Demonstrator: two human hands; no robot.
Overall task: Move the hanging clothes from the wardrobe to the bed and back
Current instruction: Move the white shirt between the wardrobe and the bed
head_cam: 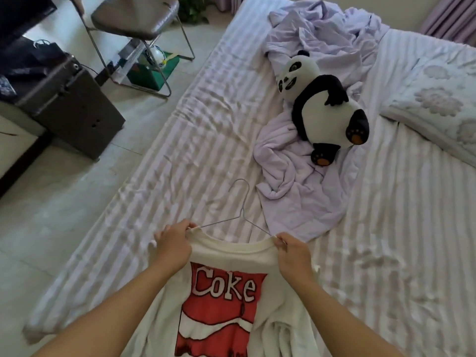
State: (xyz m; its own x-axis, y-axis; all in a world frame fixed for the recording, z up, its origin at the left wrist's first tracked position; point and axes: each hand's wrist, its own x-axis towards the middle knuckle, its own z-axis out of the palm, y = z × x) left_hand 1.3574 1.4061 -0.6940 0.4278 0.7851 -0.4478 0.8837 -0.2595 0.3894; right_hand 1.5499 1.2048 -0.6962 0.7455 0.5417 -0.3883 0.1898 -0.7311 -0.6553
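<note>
At the near edge of the bed (206,130), a person holds a white sweater (226,256) with a red "Coke" print by its neckline, one hand at each shoulder. The left hand (173,247) pinches the collar on its side, fingers curled round the fabric where the wire of a thin metal hanger (240,202) slips into the neck; the right hand (292,253) grips the opposite side of the collar the same way. The hanger sits inside the sweater, its hook pointing away over the striped sheet. The sweater's body drapes down toward the person, its lower part lying bunched at the bottom of the view. Farther up the bed, a plush panda (322,104) lies on a crumpled lilac cover (296,181), which stretches toward the head of the mattress. A folded floral quilt (438,109) rests at the right side. Off the bed on the tiled floor stand a dark case (74,109) and a metal-framed chair (134,16).
</note>
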